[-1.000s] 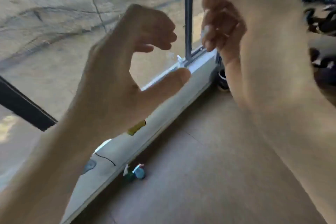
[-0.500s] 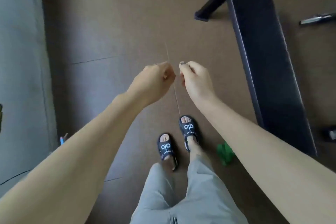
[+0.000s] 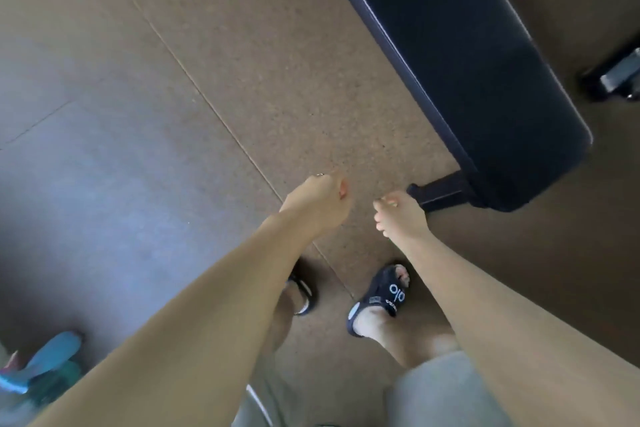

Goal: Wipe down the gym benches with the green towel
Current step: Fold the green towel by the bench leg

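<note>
A black padded gym bench (image 3: 460,55) runs from the top middle down to the right, and its black foot (image 3: 438,192) rests on the floor. My left hand (image 3: 317,203) hangs over the brown floor as a closed fist with nothing in it. My right hand (image 3: 398,215), fingers curled in and holding nothing, is a short way to its right, just left of the bench foot. The two hands do not touch. I do not see the green towel in this view.
My feet in black slides (image 3: 381,298) stand on the brown rubber floor (image 3: 207,80), below the hands. A blue and teal spray bottle (image 3: 45,367) lies at the lower left. A dark metal piece of gym gear (image 3: 620,78) sits at the right edge beyond the bench.
My view swung from the window down to the floor and then closer to the bench end. The hands, pinched together half a second ago, have come apart. The green towel by my right foot is out of sight.
</note>
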A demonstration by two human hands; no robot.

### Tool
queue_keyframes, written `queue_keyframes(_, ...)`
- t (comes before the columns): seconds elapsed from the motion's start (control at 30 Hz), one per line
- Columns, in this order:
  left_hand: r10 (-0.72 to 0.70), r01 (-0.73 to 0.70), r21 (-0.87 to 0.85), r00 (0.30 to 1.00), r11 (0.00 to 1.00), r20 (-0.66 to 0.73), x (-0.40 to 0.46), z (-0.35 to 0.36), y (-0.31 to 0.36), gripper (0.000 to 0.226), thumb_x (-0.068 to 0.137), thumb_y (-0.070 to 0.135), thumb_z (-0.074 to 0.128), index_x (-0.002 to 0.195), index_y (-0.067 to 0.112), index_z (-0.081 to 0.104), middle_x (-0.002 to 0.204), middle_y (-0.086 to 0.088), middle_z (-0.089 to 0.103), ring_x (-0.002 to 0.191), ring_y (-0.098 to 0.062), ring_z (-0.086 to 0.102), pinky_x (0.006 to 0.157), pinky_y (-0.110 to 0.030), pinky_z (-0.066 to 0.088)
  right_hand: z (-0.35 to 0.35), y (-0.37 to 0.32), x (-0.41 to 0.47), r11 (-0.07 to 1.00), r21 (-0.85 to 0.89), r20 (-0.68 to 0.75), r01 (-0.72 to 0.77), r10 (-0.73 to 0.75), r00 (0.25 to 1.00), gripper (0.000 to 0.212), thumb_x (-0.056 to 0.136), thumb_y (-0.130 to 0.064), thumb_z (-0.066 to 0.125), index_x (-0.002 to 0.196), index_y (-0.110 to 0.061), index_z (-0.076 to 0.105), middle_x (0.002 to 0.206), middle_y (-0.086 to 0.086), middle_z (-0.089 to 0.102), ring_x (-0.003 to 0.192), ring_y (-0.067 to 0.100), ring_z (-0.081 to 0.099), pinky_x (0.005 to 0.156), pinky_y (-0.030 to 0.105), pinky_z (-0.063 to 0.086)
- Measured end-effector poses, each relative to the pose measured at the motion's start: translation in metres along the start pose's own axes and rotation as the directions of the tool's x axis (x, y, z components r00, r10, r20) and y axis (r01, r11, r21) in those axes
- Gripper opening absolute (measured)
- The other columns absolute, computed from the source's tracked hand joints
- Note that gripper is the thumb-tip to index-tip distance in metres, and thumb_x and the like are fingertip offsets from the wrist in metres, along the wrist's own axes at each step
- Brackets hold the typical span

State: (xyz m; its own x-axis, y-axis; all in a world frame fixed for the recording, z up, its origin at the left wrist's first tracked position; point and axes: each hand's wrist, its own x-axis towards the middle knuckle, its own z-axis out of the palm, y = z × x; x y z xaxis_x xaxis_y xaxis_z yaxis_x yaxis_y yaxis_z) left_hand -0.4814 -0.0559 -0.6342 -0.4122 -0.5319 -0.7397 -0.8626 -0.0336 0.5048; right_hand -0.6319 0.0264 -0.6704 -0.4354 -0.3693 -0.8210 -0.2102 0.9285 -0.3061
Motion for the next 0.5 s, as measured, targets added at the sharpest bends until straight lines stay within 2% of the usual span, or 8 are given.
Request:
queue_keyframes(0.1,0.007,-0.01,0.044,0.998,0.999,0.057,0.056,0.058,0.014,0.019,0.101,0.029,0.043,0.103,0.015,0.056,0.11,-0.013,0.068,0.1,-0.037,0.064,0.085,-0.043,0.055,-0.004,0.06,0.06,0.998,-0.017,0.0,-0.066,0.066,0.998,0.038,0.098,-0.017,0.061,0.134,-0.005,0.06,0.129,0.016,0.068,0.119,0.037,0.065,0.105,0.044,0.051)
queue_keyframes(0.2,0.026,-0.037,0.098,0.993,0.995,0.111,0.114,0.119,0.021,0.025,0.101,0.029,0.046,0.118,0.017,0.059,0.12,-0.013,0.067,0.108,-0.037,0.063,0.091,-0.042,0.055,-0.005,0.113,0.121,0.99,-0.052,0.014,-0.129,0.13,0.991,0.045,0.097,-0.016,0.061,0.141,-0.007,0.057,0.14,0.012,0.063,0.127,0.033,0.059,0.101,0.032,0.044)
queue_keyframes(0.27,0.054,-0.074,0.122,0.985,0.99,0.165,0.151,0.159,0.021,0.031,0.099,0.029,0.051,0.128,0.02,0.059,0.127,-0.011,0.066,0.114,-0.035,0.063,0.095,-0.042,0.054,-0.003,0.15,0.157,0.98,-0.072,0.01,-0.185,0.186,0.983,0.043,0.097,-0.016,0.06,0.139,-0.008,0.058,0.138,0.013,0.063,0.128,0.034,0.059,0.095,0.031,0.043)
queue_keyframes(0.37,0.109,-0.148,0.164,0.969,0.975,0.223,0.204,0.212,0.014,0.039,0.101,0.032,0.052,0.14,0.023,0.054,0.137,-0.008,0.064,0.118,-0.031,0.063,0.097,-0.044,0.055,0.005,0.199,0.206,0.968,-0.063,-0.064,-0.243,0.239,0.969,0.037,0.097,-0.01,0.058,0.133,-0.007,0.061,0.136,0.015,0.066,0.127,0.036,0.06,0.096,0.03,0.044)
queue_keyframes(0.5,0.107,-0.185,0.26,0.952,0.948,0.287,0.267,0.263,-0.001,0.044,0.102,0.034,0.052,0.145,0.027,0.047,0.137,-0.005,0.06,0.111,-0.029,0.065,0.091,-0.046,0.059,0.026,0.249,0.268,0.952,0.048,-0.095,-0.302,0.305,0.948,0.052,0.098,-0.008,0.055,0.149,-0.009,0.045,0.143,0.017,0.056,0.127,0.037,0.058,0.092,0.034,0.045)
